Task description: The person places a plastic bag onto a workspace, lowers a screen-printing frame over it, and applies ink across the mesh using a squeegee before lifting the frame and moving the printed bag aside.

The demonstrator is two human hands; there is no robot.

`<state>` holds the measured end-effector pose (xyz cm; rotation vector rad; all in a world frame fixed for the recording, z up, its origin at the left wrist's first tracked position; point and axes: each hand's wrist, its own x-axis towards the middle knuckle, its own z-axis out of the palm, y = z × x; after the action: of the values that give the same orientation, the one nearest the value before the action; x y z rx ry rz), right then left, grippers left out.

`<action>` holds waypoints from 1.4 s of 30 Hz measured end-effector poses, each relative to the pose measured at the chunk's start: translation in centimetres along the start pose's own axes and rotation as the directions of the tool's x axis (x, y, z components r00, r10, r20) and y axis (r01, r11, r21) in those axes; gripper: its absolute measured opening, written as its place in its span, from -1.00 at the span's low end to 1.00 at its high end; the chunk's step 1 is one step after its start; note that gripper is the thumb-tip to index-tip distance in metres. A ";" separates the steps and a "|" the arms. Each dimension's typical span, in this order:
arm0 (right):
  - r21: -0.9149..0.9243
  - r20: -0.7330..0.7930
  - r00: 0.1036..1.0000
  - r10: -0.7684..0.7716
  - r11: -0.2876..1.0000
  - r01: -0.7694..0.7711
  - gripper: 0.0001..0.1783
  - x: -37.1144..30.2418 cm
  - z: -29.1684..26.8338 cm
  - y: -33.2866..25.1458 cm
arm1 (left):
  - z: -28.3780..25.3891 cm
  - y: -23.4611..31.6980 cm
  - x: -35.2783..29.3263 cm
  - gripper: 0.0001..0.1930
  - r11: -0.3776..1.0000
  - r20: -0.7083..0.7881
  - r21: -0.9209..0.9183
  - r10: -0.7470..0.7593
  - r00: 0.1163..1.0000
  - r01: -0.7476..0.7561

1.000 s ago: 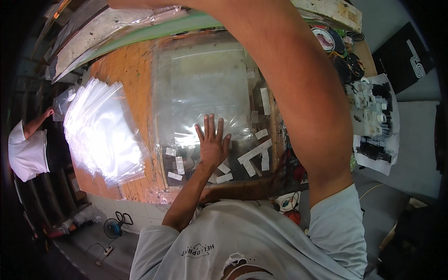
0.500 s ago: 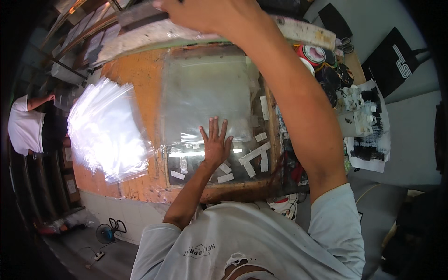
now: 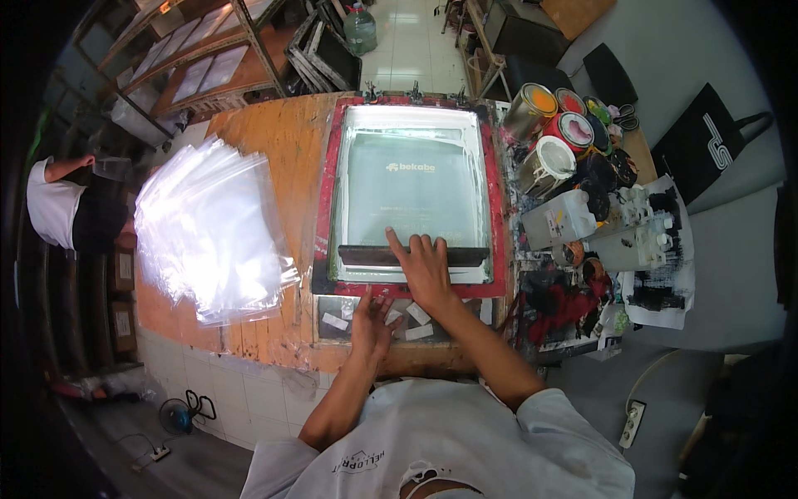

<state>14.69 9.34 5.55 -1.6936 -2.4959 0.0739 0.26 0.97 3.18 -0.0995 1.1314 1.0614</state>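
A screen-printing frame [image 3: 496, 175] with red-stained edges lies flat on the wooden table, its pale green mesh [image 3: 416, 195] facing up. Across the near end of the mesh rests a long dark squeegee [image 3: 368, 255]. My right hand [image 3: 428, 270] grips the squeegee near its middle, index finger stretched forward over the bar. At the frame's near edge is my left hand [image 3: 374, 326], fingers apart and reaching the red rim, holding nothing. Under the near side of the frame a dark board [image 3: 363, 330] with pieces of white tape shows. Whatever lies beneath the mesh is hidden.
A fanned stack of clear plastic bags [image 3: 216, 229] lies on the left. Paint cans [image 3: 532, 108], plastic jugs [image 3: 559, 219] and an ink-stained surface [image 3: 557, 312] crowd the right. Metal clamps [image 3: 416, 90] stand at the frame's far edge. Another person [image 3: 62, 204] is far left.
The raised frame has come down flat over the board and the clear plastic there. My right hand has moved nearer with the squeegee; my left has drawn back from the plastic.
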 end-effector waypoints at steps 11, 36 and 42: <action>0.084 -0.204 0.979 -0.024 0.996 0.042 -0.18 -1.2 3.9 0.5 | -1.3 -1.3 2.2 -0.24 1.000 -0.039 0.013 0.023 0.999 -0.022; 0.181 0.070 0.996 -0.056 0.983 0.043 -0.05 14.5 1.1 9.6 | -1.2 -0.5 0.8 -0.68 0.999 -0.066 -0.021 0.030 0.997 -0.032; 0.173 -0.051 0.999 -0.020 0.985 0.029 -0.12 1.8 -6.6 1.1 | 1.1 3.2 -2.2 -0.79 0.989 0.101 -0.069 0.135 0.986 -0.128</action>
<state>15.92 11.21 12.15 -1.5765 -2.3970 0.2374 -1.34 1.95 6.76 -0.0173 1.0207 1.2058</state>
